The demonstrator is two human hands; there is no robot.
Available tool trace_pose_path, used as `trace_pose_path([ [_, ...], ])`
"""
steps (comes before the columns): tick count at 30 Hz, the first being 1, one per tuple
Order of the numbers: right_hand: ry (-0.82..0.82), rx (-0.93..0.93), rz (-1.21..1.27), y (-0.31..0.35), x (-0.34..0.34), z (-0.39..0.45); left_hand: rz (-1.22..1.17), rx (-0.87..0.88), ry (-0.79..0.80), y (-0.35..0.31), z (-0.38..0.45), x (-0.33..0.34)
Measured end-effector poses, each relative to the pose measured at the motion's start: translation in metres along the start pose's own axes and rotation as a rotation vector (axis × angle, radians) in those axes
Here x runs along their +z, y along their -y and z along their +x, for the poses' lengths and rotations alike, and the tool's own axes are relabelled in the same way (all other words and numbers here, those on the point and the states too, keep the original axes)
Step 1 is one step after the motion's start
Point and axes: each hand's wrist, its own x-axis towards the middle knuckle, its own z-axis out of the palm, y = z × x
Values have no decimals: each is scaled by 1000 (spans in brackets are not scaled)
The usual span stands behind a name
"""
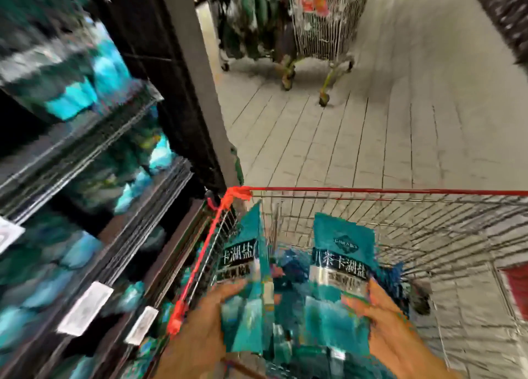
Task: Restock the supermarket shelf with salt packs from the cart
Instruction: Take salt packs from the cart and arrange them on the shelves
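Both hands are over the red-rimmed wire cart (371, 191), each with a teal salt pack. My left hand (205, 318) grips one pack (245, 264) near the cart's left wall, held upright and turned edge-on. My right hand (400, 327) grips a second pack (343, 252) by its lower half, its printed front facing me. More teal packs (288, 267) lie in the cart under and between the two. The shelf (94, 161) on the left carries rows of similar teal packs, badly blurred.
White price tags (85, 307) hang on the shelf edges at lower left. A grey pillar (200, 78) stands at the shelf's end. Another wire cart (323, 35) with goods is parked further down the tiled aisle, beside green hanging items.
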Motion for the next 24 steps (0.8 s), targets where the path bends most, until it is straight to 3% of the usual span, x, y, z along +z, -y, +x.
trace_pose_path([
  [4, 184, -138, -121, 9, 76, -46, -131, 104, 30, -38, -77, -15],
  [8, 506, -124, -175, 17, 146, -72, -90, 310, 9, -71, -140, -38],
  [15, 737, -285, -381, 49, 293, -71, 143, 834, -348, -139, -200, -69],
  [21, 860, -468, -566, 63, 433, -45, 160, 979, -599, -218, -211, -97],
  [24, 870, -547, -565, 56, 492, -31, 101, 941, -678, -257, -206, -111],
])
